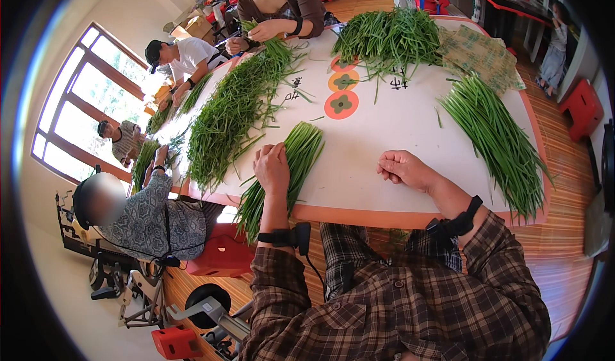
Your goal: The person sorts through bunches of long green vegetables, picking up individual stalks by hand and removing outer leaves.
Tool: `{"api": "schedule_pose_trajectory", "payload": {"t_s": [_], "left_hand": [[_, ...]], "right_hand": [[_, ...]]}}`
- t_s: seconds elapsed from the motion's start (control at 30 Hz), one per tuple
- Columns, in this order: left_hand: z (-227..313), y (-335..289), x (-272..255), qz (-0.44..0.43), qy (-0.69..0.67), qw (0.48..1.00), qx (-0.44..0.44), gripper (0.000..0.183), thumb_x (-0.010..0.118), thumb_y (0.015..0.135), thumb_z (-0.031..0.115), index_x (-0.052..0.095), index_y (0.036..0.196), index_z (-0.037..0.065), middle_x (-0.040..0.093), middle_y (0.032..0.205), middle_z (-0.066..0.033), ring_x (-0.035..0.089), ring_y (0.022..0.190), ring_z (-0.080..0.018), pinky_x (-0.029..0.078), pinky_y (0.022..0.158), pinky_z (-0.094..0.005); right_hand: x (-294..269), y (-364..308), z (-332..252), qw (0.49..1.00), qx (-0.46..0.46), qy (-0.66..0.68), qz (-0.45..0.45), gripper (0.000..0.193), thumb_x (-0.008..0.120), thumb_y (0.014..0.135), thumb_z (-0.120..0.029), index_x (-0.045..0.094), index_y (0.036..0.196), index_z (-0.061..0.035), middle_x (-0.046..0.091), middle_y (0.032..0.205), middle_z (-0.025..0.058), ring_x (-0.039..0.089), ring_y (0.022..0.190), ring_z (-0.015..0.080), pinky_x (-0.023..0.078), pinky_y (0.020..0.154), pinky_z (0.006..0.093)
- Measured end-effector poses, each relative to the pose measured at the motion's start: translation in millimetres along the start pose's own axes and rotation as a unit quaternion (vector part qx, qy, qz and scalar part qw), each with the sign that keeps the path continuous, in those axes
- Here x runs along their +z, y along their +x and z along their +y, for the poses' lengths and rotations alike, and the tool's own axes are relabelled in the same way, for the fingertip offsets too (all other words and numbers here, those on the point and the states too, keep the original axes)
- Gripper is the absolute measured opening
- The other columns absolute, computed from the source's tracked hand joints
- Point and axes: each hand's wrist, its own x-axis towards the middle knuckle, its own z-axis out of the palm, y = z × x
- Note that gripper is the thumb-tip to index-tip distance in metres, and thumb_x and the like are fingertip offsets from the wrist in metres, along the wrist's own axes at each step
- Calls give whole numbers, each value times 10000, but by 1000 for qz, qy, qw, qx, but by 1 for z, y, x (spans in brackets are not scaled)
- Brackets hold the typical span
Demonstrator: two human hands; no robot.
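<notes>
A bundle of green garlic chives [301, 144] lies in front of me, its cut ends pointing away and its leaves hanging over the near table edge. My left hand [271, 170] rests against the left side of this bundle, fingers curled in and closed on chives at its edge; its palm side is hidden. To the right, my right hand [405, 170] hovers low over the white tabletop [359, 188]. Its fingers are curled together, and I see nothing in them. A larger, neatly lined-up bundle of chives [496, 144] lies at the table's right side.
A long loose heap of chives [234, 108] runs along the left, and another pile [387, 37] sits at the far side beside a patterned cloth [477, 53]. Several people work around the table. A red stool [224, 249] stands under the co-worker at left.
</notes>
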Motion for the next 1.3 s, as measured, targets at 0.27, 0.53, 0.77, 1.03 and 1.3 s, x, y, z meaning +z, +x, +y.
{"api": "schedule_pose_trajectory", "payload": {"t_s": [0.27, 0.53, 0.77, 1.03, 1.3], "left_hand": [[-1, -4, -5, -4, 3, 1000, 3, 158, 520, 799, 178, 632, 898, 128, 585, 854, -52, 525, 846, -252, 400, 744, -364], [2, -7, -7, 32, 3, 999, -6, 278, 474, 822, 166, 549, 1082, 100, 551, 1015, -65, 465, 1015, -258, 351, 838, -397], [47, -6, -31, 95, -118, 987, 58, 301, 502, 716, 35, 555, 1005, 99, 540, 994, -54, 455, 1022, -265, 332, 844, -392], [131, -46, 4, -76, -481, 873, 9, 219, 498, 750, -17, 567, 953, 26, 570, 903, -108, 548, 816, -257, 446, 676, -330], [154, -65, 38, -161, -632, 743, -151, 155, 453, 835, 45, 554, 937, -15, 559, 808, -68, 525, 687, -117, 438, 631, -238]], "right_hand": [[7, -1, -4, 1000, 27, -4, 16, 168, 452, 880, -171, 532, 787, -57, 481, 643, -20, 381, 529, 36, 331, 491, 164], [9, -1, -6, 999, 39, 11, 19, 159, 460, 878, -166, 527, 772, -67, 486, 646, -19, 380, 519, 34, 326, 481, 159], [7, 1, -4, 999, 38, 8, 17, 142, 472, 870, -155, 528, 779, -63, 477, 630, -21, 369, 511, 36, 313, 475, 158], [8, 0, -3, 999, 26, -7, 31, 104, 497, 851, -127, 526, 772, -66, 477, 629, -24, 374, 510, 41, 301, 470, 164], [9, 1, -3, 999, 0, -4, 55, 87, 511, 847, -132, 533, 782, -79, 492, 655, -24, 398, 530, 46, 316, 484, 165]]}}
